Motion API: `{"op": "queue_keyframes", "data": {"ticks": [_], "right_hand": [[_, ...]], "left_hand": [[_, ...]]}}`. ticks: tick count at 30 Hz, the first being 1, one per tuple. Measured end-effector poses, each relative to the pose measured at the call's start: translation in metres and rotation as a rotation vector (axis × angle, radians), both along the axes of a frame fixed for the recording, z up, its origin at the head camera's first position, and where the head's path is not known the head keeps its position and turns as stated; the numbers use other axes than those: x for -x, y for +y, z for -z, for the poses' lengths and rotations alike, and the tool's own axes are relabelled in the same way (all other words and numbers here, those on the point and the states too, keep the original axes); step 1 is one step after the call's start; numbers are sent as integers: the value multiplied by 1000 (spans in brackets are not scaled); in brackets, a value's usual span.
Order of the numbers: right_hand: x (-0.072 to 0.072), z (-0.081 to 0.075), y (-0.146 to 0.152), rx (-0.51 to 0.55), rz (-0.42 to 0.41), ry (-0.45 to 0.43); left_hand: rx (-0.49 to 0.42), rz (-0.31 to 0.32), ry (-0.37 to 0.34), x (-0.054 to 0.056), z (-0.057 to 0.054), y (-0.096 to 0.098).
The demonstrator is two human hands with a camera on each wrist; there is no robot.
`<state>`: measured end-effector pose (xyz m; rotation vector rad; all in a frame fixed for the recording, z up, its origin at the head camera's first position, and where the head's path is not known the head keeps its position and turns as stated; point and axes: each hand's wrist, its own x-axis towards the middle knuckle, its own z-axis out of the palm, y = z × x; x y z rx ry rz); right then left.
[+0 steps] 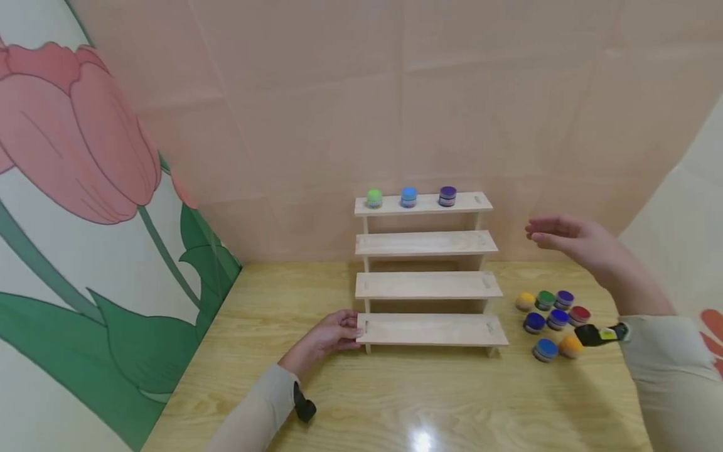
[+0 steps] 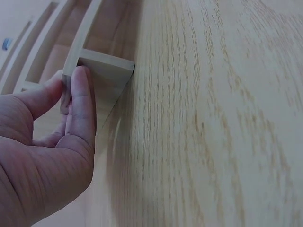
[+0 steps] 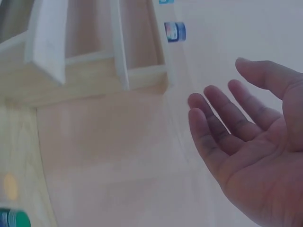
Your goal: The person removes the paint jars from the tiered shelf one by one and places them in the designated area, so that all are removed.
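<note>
Toward the back edge of the table (image 1: 296, 285), the wooden stand (image 1: 426, 242) has its bottom shelf (image 1: 432, 329) pinched at the left end by the left hand (image 1: 333, 331), ideally lightly and steadily to spare the three jars (image 1: 408, 197) on top, while the right hand (image 1: 570, 235) hangs empty, fingers loosely spread.

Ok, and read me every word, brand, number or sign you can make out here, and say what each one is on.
No text is legible.
Purple-lidded jar atop the four-tier wooden rack: printed label, too blurred to read.
Light-green-lidded jar, light-blue-lidded jar: any print too small to read.
Jars grouped beside the rack: any print too small or blurred.
</note>
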<state>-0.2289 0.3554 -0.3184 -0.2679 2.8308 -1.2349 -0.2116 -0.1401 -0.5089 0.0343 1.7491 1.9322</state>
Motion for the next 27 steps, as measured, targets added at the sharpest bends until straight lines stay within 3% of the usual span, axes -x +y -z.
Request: {"op": "queue_keyframes", "data": {"ticks": [12,27], "right_hand": [[32,-20,-39,138,-8,31],[74,-21,-84,273,-21,22]], "left_hand": [[-8,15,-6,3,3,1],[3,23,-10,2,-3,1]]}}
